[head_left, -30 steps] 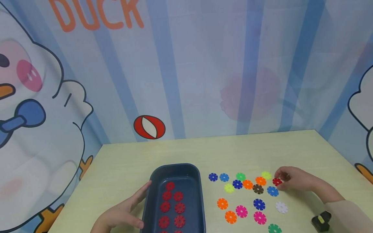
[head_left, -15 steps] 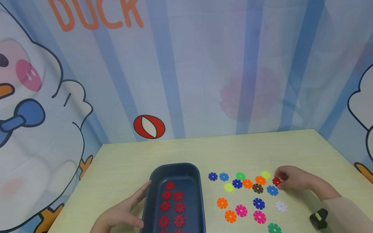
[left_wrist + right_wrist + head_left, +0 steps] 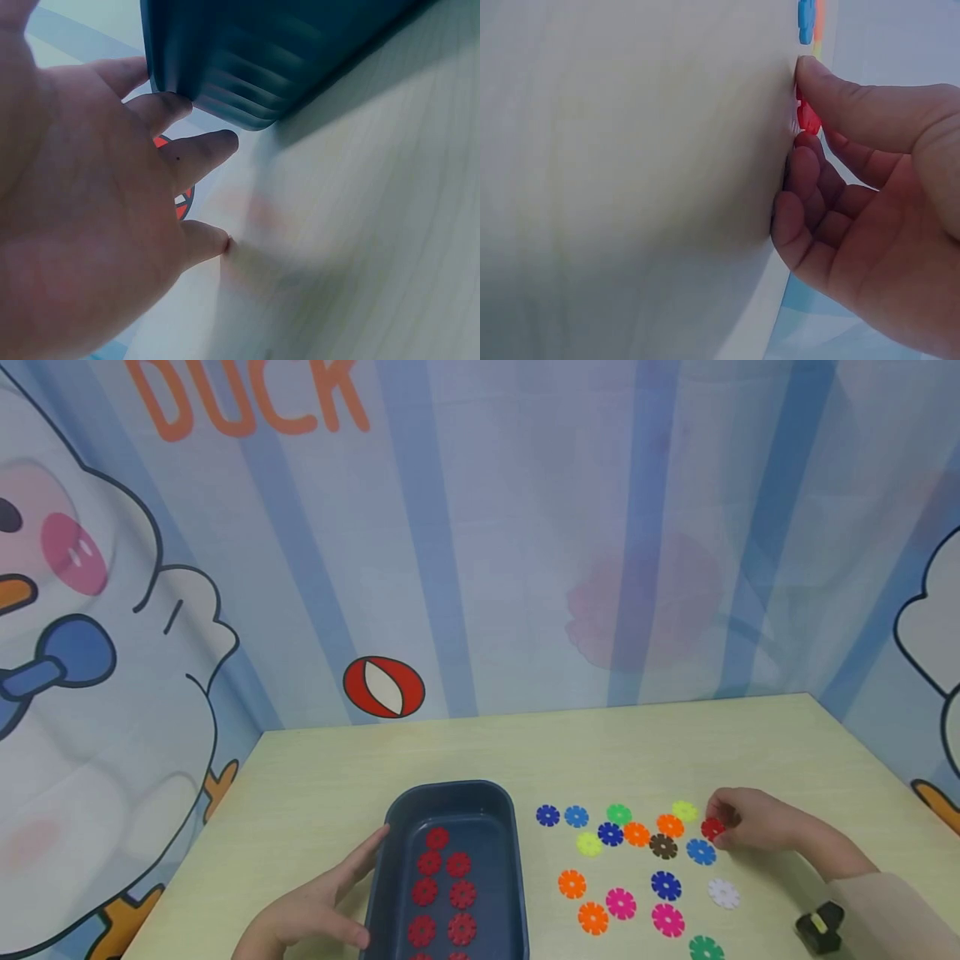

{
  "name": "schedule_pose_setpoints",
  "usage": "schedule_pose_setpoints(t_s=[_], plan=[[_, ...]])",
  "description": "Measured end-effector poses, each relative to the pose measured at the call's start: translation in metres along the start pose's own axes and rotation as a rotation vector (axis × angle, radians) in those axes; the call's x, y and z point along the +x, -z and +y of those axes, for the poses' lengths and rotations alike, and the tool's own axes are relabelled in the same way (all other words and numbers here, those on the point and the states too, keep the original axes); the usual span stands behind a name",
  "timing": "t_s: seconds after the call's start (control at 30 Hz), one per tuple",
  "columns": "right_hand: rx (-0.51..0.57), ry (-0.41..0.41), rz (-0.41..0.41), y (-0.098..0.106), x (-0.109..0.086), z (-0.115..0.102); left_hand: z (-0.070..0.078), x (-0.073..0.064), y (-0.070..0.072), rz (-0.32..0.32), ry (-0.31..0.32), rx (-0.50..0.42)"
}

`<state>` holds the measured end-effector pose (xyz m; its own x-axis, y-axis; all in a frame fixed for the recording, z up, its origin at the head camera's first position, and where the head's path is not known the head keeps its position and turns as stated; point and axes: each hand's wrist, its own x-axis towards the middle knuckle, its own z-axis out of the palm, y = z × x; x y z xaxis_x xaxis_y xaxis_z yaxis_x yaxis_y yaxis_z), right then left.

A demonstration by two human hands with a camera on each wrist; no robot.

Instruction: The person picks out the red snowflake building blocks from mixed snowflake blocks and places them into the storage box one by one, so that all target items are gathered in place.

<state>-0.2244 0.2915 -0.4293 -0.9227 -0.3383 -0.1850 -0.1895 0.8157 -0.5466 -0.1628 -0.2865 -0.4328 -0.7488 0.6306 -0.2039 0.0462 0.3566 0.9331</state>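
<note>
At the right side of the table, my right hand (image 3: pixel 757 820) pinches a red snowflake disc (image 3: pixel 712 828) between thumb and fingertips, low at the tabletop. The right wrist view shows the same red disc (image 3: pixel 808 118) edge-on, its lower edge at the curled fingers. A blue snowflake disc (image 3: pixel 701 852) lies just below it. My left hand (image 3: pixel 311 902) rests against the left wall of a dark blue tray (image 3: pixel 385 860), fingers extended. In the left wrist view the fingertips meet the outer side of the tray (image 3: pixel 232 67). Several red snowflake discs (image 3: pixel 424 892) lie flat inside it, roughly in two columns.
Loose snowflake discs in several colours, such as orange (image 3: pixel 572 884), pink (image 3: pixel 667 920), brown (image 3: pixel 663 846) and white (image 3: pixel 723 893), lie right of the tray. A small black object (image 3: pixel 820 928) shows by the right sleeve (image 3: pixel 892 910). A printed curtain (image 3: pixel 525 527) stands behind the table.
The red disc has tilted slightly in my right hand's fingers, and that hand stays almost in place. My left hand and the tray have not moved.
</note>
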Motion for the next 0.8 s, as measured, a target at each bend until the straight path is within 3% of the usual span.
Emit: schedule_pose_setpoints(t_s=[0.8], plan=[[0.050,0.083,0.062,0.0006,-0.0016,-0.0003,0.0013,-0.0004,-0.0005,0.011,0.007,0.015]])
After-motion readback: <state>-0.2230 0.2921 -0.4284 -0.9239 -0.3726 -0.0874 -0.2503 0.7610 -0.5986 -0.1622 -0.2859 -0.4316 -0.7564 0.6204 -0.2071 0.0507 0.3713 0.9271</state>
